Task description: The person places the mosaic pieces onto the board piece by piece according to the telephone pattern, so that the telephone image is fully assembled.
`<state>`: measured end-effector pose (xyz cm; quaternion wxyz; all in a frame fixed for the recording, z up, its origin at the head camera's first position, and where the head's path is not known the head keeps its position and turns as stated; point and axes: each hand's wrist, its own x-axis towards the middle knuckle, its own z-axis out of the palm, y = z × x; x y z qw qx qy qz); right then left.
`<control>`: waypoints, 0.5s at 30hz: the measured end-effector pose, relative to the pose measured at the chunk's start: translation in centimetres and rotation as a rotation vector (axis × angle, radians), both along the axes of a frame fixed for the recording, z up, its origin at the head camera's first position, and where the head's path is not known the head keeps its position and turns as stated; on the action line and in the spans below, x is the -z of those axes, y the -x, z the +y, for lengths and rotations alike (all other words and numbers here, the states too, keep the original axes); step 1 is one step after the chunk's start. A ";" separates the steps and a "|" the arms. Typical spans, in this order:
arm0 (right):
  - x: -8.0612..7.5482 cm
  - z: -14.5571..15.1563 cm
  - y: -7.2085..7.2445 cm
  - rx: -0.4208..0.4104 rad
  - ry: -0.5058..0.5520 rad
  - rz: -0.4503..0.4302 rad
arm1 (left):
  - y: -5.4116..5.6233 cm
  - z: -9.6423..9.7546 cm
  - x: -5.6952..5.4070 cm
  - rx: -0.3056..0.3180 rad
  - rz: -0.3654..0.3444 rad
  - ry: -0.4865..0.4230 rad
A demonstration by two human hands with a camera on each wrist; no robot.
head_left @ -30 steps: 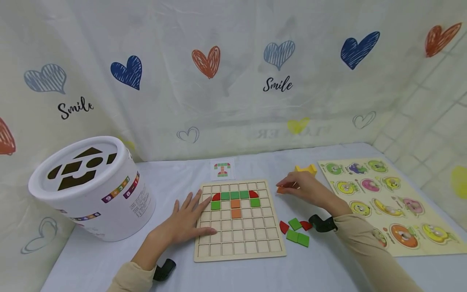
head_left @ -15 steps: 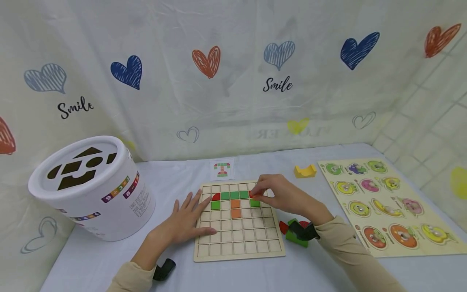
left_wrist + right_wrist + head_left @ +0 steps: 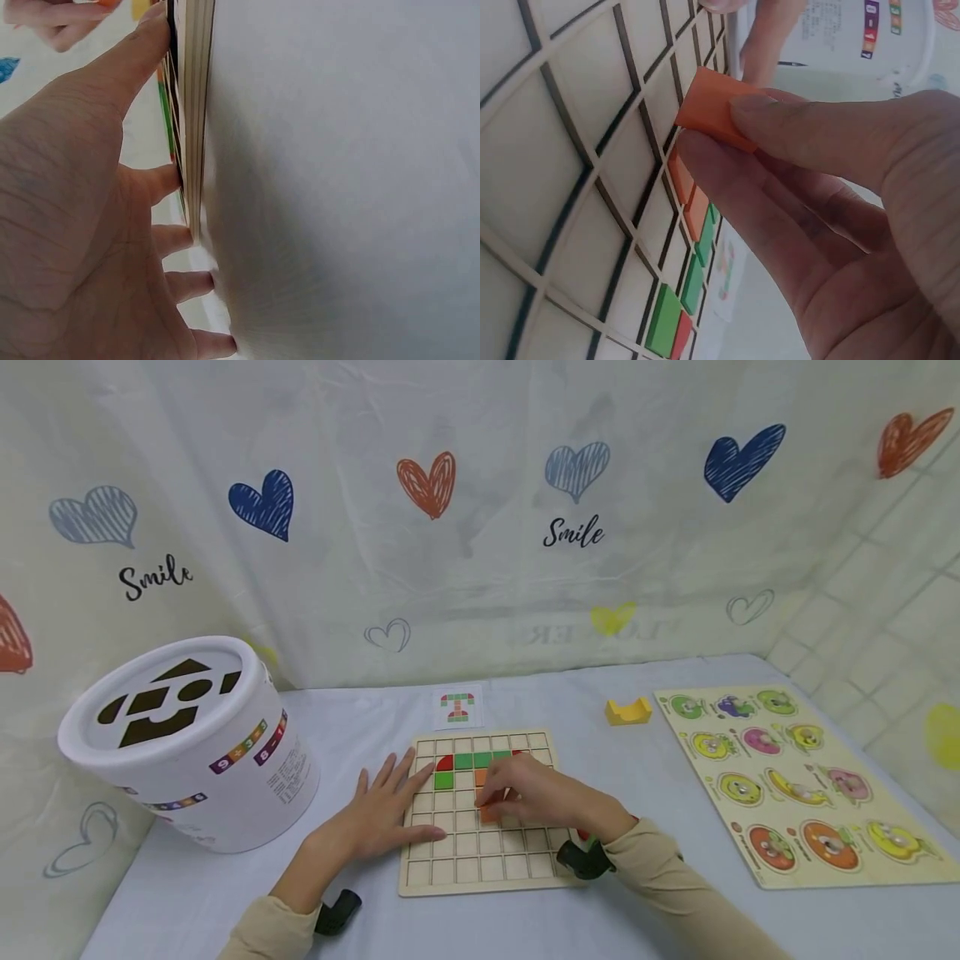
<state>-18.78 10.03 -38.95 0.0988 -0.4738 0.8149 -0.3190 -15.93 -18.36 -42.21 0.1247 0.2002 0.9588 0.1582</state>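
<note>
Overall, a pale curtain (image 3: 480,568) printed with hearts and the word "Smile" stands behind the grid board (image 3: 483,868), the reference for all positions below. Beneath the board is a table (image 3: 360,935) covered in white cloth. A white lidded bucket (image 3: 225,777) with shaped cut-outs in its top stands to the board's left. Well to its right lies a fruit panel (image 3: 787,756) bearing twelve fruit and vegetable pictures.

The left hand (image 3: 375,818) rests on the board's left edge, fingers spread and straight, thumb lying on the grid. The right hand (image 3: 528,789) is over the middle of the board, pinching an orange tile between thumb and fingers.

Just beyond the board's far edge is a pattern card (image 3: 457,706); a yellow arch-shaped piece (image 3: 628,712) lies beyond its right corner.

On the board, a row of green tiles (image 3: 474,761) runs between red corner pieces (image 3: 445,763), with a green square (image 3: 444,781) below the left one. Two seated orange tiles (image 3: 696,214) descend from that row. The held orange tile (image 3: 716,109) is tilted beside them, above the grid; whether it touches the board cannot be determined.
</note>
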 end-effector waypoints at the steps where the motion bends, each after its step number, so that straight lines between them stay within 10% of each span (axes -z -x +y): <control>1: 0.2 0.0 0.0 0.001 -0.005 0.002 | 0.0 0.0 0.0 0.000 0.000 -0.001; 15: 0.4 -0.5 -0.2 0.015 -0.058 -0.055 | 0.0 0.1 -0.2 -0.001 -0.005 -0.003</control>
